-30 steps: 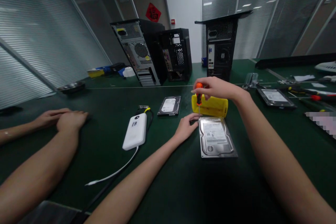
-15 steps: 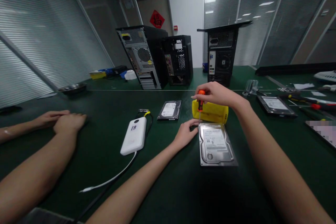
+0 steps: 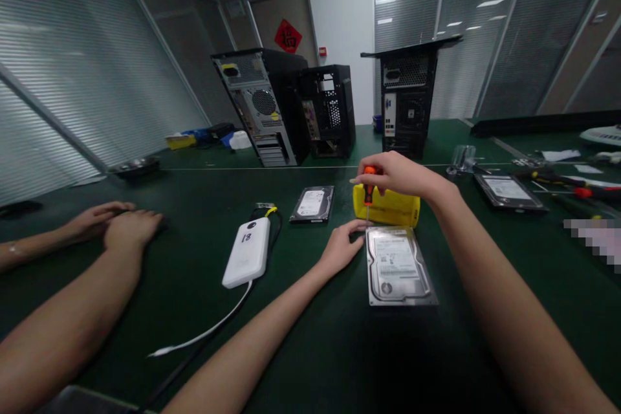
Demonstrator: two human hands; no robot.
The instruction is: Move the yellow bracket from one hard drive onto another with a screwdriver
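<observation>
My right hand (image 3: pixel 395 173) grips an orange and black screwdriver (image 3: pixel 369 194), held upright with its tip at the top left corner of a silver hard drive (image 3: pixel 398 268). The drive lies flat, label side up. My left hand (image 3: pixel 343 244) rests on the table by that same corner, its fingers touching the drive's edge near the screwdriver tip; whether the fingertips pinch anything small is hidden. Just behind the drive sits a yellow block-like object (image 3: pixel 388 207), partly covered by my right hand.
A second hard drive (image 3: pixel 312 204) and a white power bank (image 3: pixel 248 252) with cables lie to the left. Another person's hands (image 3: pixel 129 229) rest at far left. Computer cases (image 3: pixel 286 107) stand behind. Another drive (image 3: pixel 509 193) and tools (image 3: pixel 582 191) lie right.
The view has shifted very slightly. My hands, the screwdriver and the drive keep nearly the same positions; the other person's hands at the left have moved a little.
</observation>
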